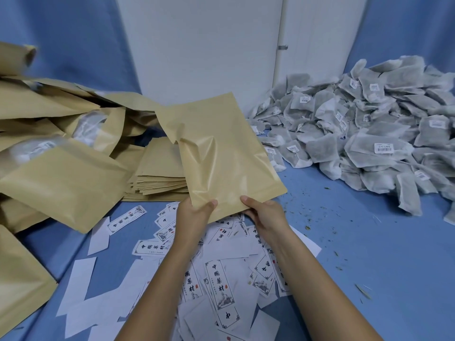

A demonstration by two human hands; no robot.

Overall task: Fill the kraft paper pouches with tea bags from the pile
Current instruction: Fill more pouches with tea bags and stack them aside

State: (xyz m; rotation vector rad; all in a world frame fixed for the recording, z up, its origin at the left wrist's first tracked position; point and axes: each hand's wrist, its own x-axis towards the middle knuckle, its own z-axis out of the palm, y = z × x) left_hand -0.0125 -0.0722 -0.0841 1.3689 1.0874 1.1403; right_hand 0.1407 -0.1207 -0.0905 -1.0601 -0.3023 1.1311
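Observation:
I hold one kraft paper pouch [221,153] up in the middle of the view, its near edge toward me. My left hand [194,215] pinches that edge on the left, thumb on top. My right hand [263,212] grips the same edge on the right. A large pile of grey tea bags [364,134] with small white barcode labels lies at the right, against the wall. A flat stack of empty pouches [160,175] sits just behind and left of the held pouch. I cannot see whether the held pouch contains anything.
Bulging kraft pouches [61,178] are heaped along the left side. Printed white paper labels [221,286] lie scattered on the blue table [369,267] under my forearms. Tea crumbs dot the cloth on the right. A white wall panel stands behind.

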